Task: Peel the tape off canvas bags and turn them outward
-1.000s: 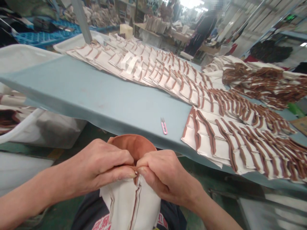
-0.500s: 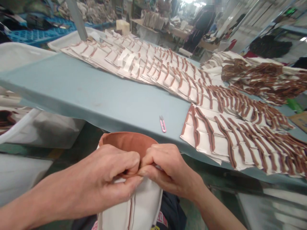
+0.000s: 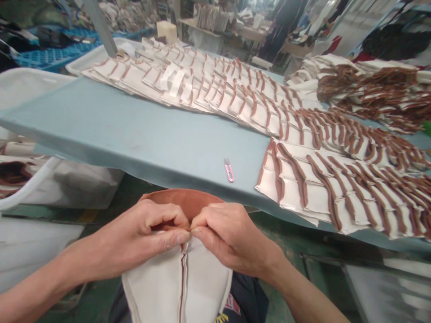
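Observation:
A sewn fabric piece (image 3: 158,287), white outside with a reddish-brown lining, hangs between my hands over my lap. Its brown inner side shows as a curved band behind my fingers. A brown-edged seam runs down the middle of the white face. My left hand (image 3: 158,233) pinches the top edge just left of that seam. Close against it, my right hand (image 3: 229,235) grips the same edge on the right, thumb on the front. The fingertips nearly meet and hide the bit of edge between them.
Pink thread snips (image 3: 229,170) lie on the blue-grey table (image 3: 134,130). Overlapping rows of white pieces with brown edging (image 3: 303,179) cover its far and right sides. A brown and white heap (image 3: 377,94) is at back right. White bins (image 3: 84,184) stand at left.
My hands have shifted slightly, with the fingertips now drawn up along the edge above the seam. More of the white front and its centre seam shows, spread flatter.

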`<state>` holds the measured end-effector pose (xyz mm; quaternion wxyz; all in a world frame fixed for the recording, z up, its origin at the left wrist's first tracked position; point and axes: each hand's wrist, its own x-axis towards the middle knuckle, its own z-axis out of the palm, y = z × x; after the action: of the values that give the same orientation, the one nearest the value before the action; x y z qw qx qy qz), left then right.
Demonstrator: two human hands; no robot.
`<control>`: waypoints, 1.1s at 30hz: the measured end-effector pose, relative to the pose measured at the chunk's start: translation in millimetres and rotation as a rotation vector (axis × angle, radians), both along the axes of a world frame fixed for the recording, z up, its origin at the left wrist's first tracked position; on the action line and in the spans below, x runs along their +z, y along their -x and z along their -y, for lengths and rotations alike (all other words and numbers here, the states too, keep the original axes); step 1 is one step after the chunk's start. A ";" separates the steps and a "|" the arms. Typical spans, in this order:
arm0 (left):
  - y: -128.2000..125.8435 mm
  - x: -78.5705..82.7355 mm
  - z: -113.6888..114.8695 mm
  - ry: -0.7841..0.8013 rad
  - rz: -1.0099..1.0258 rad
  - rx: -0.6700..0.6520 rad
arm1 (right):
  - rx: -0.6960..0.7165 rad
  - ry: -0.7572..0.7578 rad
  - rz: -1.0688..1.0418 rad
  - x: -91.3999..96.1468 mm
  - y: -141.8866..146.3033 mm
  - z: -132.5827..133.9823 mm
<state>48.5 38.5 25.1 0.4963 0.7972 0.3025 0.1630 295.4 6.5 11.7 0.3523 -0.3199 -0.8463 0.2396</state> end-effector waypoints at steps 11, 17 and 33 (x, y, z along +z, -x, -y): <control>-4.6 24.1 0.1 -0.193 -0.082 -0.024 | -0.018 -0.053 0.001 17.9 -4.3 -1.9; -15.3 12.3 8.7 0.015 -0.007 -0.008 | 0.023 0.038 -0.015 8.3 -5.3 -1.0; -22.0 -34.5 21.4 0.420 0.340 0.197 | 0.049 0.904 -0.525 -45.6 12.0 -6.6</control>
<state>70.5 17.1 -9.5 0.6759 0.6050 0.3181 0.2756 283.4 13.0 -33.9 0.3734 -0.3492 -0.5488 0.6614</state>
